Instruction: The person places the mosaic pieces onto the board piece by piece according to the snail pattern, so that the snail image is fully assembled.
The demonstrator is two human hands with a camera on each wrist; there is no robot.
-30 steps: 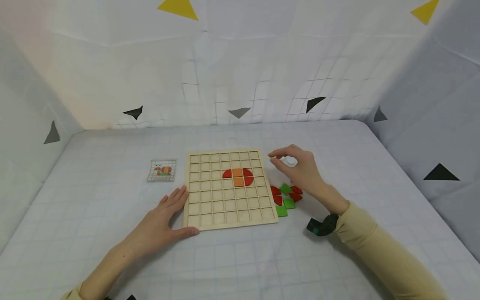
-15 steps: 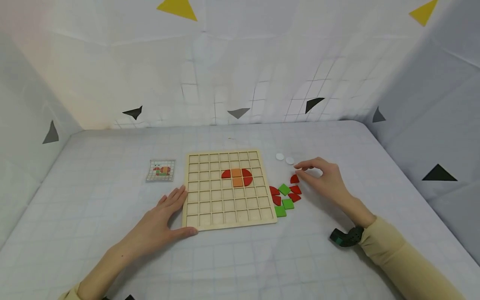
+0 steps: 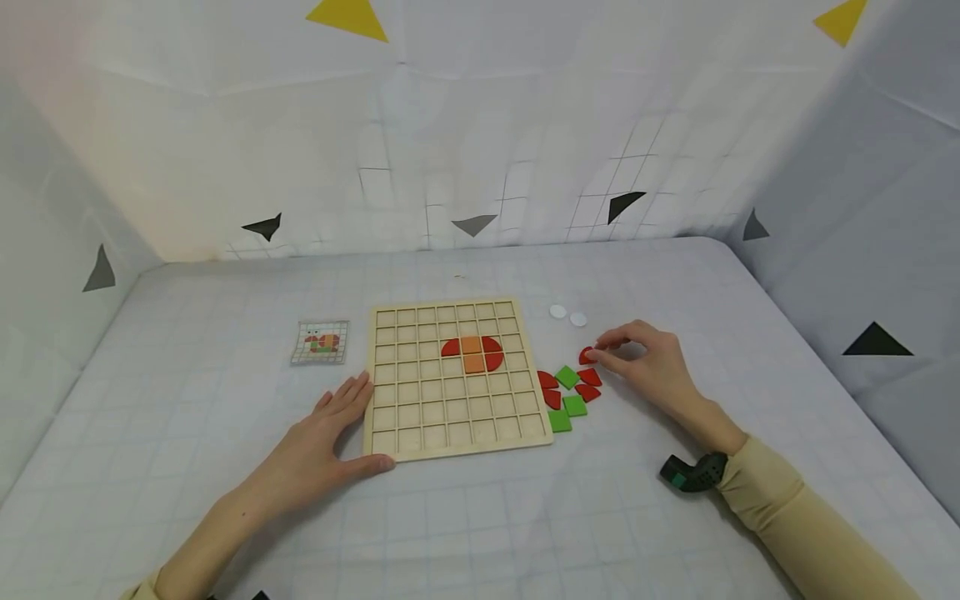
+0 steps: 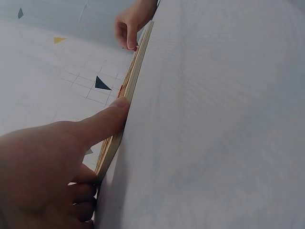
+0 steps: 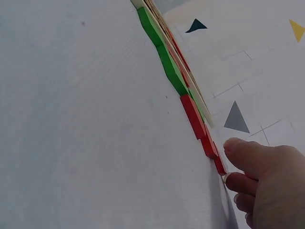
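In the head view my left hand (image 3: 315, 450) rests against the left edge of a wooden grid board (image 3: 420, 412), fingers straight along it, thumb at the near-left corner. My right hand (image 3: 648, 362) reaches to a red quarter-circle tile (image 3: 585, 356) on the table, thumb and index fingertips right at it. The right wrist view shows a gap between thumb and index, the index tip at the end of a red tile (image 5: 219, 165). On the board sit orange square tiles (image 3: 474, 363) and red quarter-circle tiles (image 3: 492, 361).
Beside the board's right edge lie loose green square tiles (image 3: 575, 406) and more red quarter-circle tiles (image 3: 588, 392). Two white round tiles (image 3: 557, 312) lie farther back. A small picture card (image 3: 320, 342) with a red, orange and green grid pattern lies left of the board.
My right hand has moved from above the white round tiles, right and nearer, down to the farthest red tile, uncovering the white tiles. My left hand and the board have not moved.
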